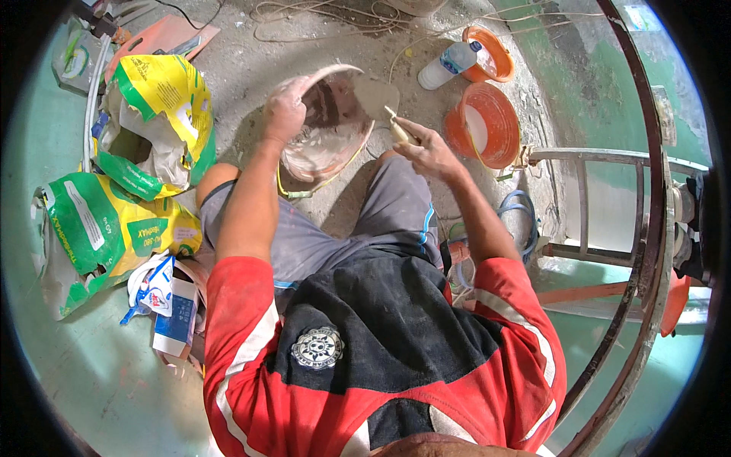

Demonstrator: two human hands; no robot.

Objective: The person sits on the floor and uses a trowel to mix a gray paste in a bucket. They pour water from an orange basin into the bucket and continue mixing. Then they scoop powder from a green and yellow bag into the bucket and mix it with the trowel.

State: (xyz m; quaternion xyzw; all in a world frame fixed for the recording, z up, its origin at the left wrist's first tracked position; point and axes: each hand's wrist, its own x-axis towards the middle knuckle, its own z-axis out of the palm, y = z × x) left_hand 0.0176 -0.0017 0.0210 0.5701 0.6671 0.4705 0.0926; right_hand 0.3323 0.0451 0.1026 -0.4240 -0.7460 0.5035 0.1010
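A plaster-smeared bucket [333, 70] stands tilted on the floor between my knees, its yellow handle hanging down on my side. Pale wet mix coats the lower part of its inside. My left hand [285, 114] is closed on the bucket's left rim. At the right side of the bucket, my right hand [430, 151] grips the cream-coloured handle of a trowel [377, 97]. The trowel's grey, coated blade lies over the bucket's far right rim. Part of the handle is hidden in my fingers.
Two torn green-and-yellow bags [164, 84] lie at left, near a blue-and-white box [177, 318]. To the right are an orange bucket [500, 122] holding whitish liquid, a second orange bucket [499, 52], a water bottle [449, 65] and a metal ladder [585, 198]. Cable [320, 14] crosses the far floor.
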